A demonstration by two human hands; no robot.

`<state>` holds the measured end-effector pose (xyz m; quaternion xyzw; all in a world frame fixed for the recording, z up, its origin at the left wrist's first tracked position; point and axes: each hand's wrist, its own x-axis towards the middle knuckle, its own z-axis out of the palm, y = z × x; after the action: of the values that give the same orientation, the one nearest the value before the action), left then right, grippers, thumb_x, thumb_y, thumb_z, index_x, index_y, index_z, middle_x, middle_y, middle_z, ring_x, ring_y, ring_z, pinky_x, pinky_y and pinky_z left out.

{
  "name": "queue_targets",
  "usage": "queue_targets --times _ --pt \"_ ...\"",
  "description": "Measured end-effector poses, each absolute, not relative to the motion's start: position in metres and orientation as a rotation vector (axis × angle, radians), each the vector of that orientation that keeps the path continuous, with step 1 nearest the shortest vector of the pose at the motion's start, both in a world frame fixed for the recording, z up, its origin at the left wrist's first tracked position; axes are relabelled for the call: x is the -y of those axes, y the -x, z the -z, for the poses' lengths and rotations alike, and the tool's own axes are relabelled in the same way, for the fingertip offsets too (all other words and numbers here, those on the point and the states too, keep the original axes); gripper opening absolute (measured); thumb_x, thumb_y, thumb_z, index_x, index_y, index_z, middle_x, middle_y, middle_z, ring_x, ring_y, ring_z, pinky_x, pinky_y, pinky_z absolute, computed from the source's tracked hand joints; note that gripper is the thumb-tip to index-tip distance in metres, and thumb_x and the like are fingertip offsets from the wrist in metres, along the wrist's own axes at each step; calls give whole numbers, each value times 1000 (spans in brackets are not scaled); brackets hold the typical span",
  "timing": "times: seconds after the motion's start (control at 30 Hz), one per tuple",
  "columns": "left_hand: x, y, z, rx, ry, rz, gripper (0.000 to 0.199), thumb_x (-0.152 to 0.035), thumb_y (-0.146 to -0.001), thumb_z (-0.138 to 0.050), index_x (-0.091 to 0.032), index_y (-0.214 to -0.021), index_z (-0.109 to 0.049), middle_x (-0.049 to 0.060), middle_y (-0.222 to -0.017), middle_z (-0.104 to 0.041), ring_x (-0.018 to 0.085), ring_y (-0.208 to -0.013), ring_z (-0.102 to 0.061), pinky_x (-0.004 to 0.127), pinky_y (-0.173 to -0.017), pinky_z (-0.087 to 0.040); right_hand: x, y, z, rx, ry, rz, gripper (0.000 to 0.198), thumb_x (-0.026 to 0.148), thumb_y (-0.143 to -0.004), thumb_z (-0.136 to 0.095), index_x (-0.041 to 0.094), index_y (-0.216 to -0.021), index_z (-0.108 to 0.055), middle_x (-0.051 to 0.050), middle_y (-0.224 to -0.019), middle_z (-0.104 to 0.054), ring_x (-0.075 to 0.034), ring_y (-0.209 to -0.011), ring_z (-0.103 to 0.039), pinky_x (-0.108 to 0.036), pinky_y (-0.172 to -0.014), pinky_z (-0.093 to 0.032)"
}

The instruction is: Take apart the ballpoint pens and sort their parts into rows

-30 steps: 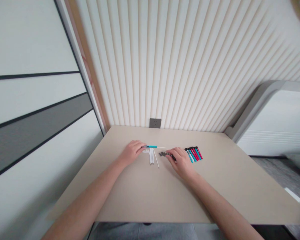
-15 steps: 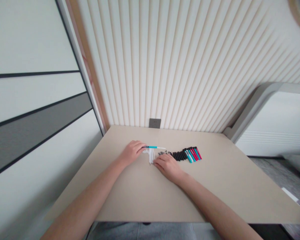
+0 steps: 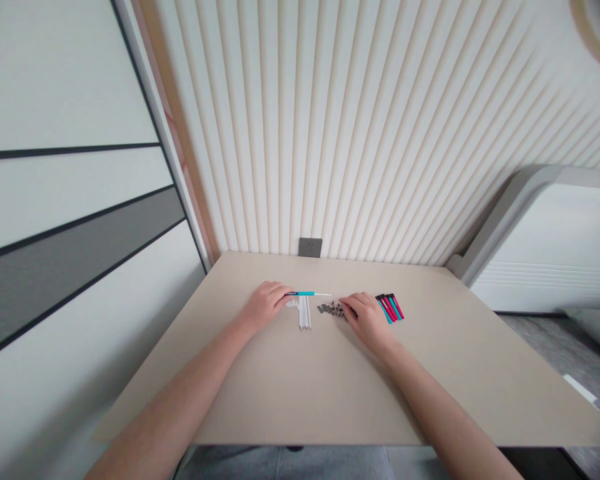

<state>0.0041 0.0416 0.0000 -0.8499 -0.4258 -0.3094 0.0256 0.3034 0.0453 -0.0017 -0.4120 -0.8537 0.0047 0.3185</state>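
My left hand (image 3: 266,305) is closed on a teal pen barrel (image 3: 306,293), held level above the table, with a thin white refill (image 3: 323,295) sticking out of its right end. To the right, my right hand (image 3: 369,317) has its fingers pinched together at the edge of a pile of small grey-brown pieces (image 3: 331,309). Whatever lies between these fingertips is too small to make out. Several white refills (image 3: 305,313) lie side by side between the hands. Small white pieces (image 3: 292,303) rest just beside my left fingertips.
Right of my right hand, several red and teal barrels with black ends (image 3: 394,308) lie in a slanted row, partly covered by the hand. The beige table (image 3: 300,387) meets a ribbed wall with a grey socket (image 3: 310,247).
My right hand has moved right, from beside the white refills to the far side of the grey-brown pile. It now covers the black pieces and some barrels. My left hand has barely moved.
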Motion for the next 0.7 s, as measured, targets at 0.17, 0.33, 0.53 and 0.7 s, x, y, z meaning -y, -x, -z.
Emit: queue_targets --times 0.17,0.33,0.53,0.7 --pt "-42 -4 1 1301 2640 949 21 -32 -97 -46 -20 -106 -61 5 -97 -69 18 -87 -61 33 -80 -43 -54 -317 3 2205 1153 -8 18 24 -93 -51 21 -95 -68 -8 -91 -66 -22 -87 -57 -36 -80 -44" --pt "-43 -4 1 1293 2641 948 21 -33 -97 -47 -20 -107 -61 5 -98 -69 18 -89 -61 34 -81 -43 -49 -310 5 2285 1144 -24 18 27 -93 -52 22 -99 -68 -7 -96 -65 -22 -90 -57 -36 -82 -44" --pt "-43 -5 1 1296 2641 933 21 -32 -97 -47 -20 -107 -61 5 -97 -69 18 -89 -61 33 -81 -43 -41 -297 7 2364 1112 21 19 25 -91 -53 24 -106 -66 -8 -106 -62 -23 -97 -55 -37 -84 -43" --pt "-42 -6 0 1307 2624 928 20 -31 -97 -47 -20 -108 -61 5 -98 -69 18 -90 -61 34 -82 -43 -35 -285 3 2426 1051 97 25 24 -92 -52 25 -114 -64 -10 -115 -59 -25 -106 -52 -40 -88 -42"
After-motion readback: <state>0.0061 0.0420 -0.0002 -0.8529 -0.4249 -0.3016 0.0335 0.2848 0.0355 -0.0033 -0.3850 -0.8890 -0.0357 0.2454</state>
